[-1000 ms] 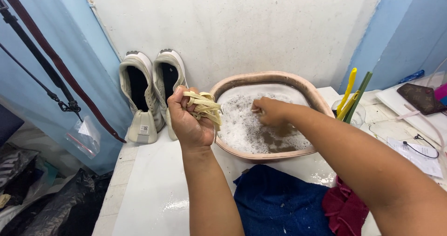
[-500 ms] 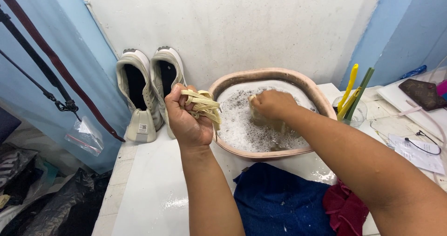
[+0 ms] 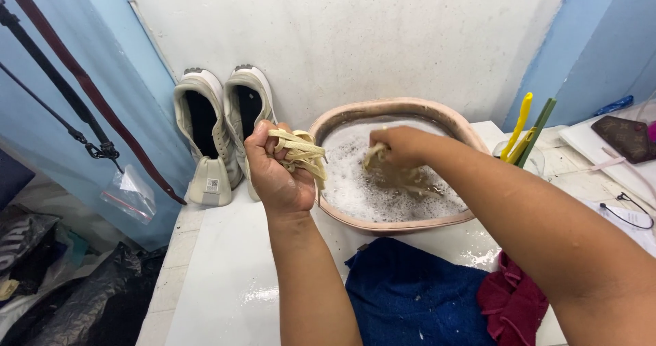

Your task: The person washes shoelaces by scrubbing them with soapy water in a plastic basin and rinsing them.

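Note:
My left hand (image 3: 275, 172) is closed around a bundle of wet beige shoelaces (image 3: 301, 152), held up just left of a pinkish basin (image 3: 383, 109) full of soapy water. My right hand (image 3: 398, 148) grips another wet, brownish lace (image 3: 400, 175) and holds it just above the foam inside the basin. A pair of white sneakers (image 3: 222, 131) without laces leans upright against the white wall, left of the basin.
A blue towel (image 3: 403, 295) and a dark red cloth (image 3: 512, 301) lie on the wet white counter (image 3: 219, 278) in front of the basin. Yellow and green brush handles (image 3: 526, 127) stand in a cup at right. A strap (image 3: 75, 79) and black bags (image 3: 61, 284) hang and lie at left.
My right hand has lifted out of the suds, pulling a wet lace up with it and shifting toward the left. The left hand stays raised with its bundle.

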